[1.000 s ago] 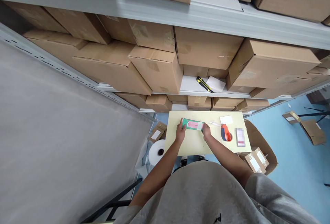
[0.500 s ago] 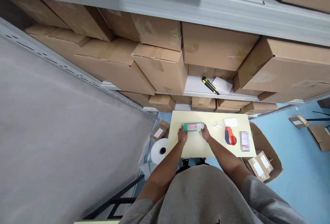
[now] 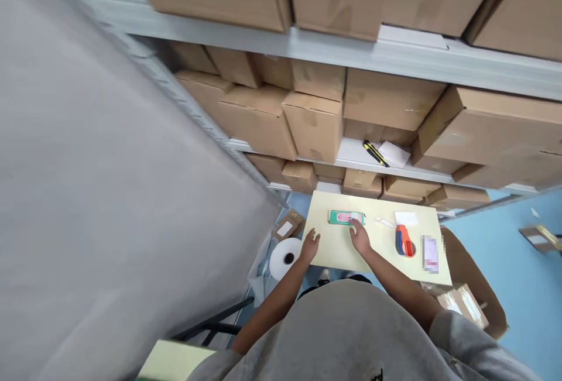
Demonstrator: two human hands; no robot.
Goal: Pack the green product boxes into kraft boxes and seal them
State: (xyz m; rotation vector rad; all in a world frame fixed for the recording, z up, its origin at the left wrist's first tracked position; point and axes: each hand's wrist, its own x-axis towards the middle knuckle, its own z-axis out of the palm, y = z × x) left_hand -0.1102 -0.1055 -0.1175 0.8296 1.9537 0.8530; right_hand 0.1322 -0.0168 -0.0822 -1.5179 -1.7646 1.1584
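A flat green and pink box [image 3: 346, 217] lies on the pale yellow table top [image 3: 333, 249], near its far edge. My right hand [image 3: 360, 237] is at the box's lower right edge, with the fingers touching it. My left hand [image 3: 309, 246] is off the box, fingers apart, above the table's near left part. To the right stand an orange and blue tape dispenser [image 3: 404, 241], a pixelated pink label pack [image 3: 430, 254] and a white sheet [image 3: 406, 218].
Steel shelves of cardboard cartons [image 3: 314, 126] rise beyond the table, with a yellow and black utility knife [image 3: 375, 153] on one shelf. A white roll [image 3: 285, 258] stands left of the table. A grey sheet [image 3: 109, 194] fills the left side.
My left hand has let go of the box and moved down and left. The right hand stays at the box. The whole view has swung, shifting the table rightward.
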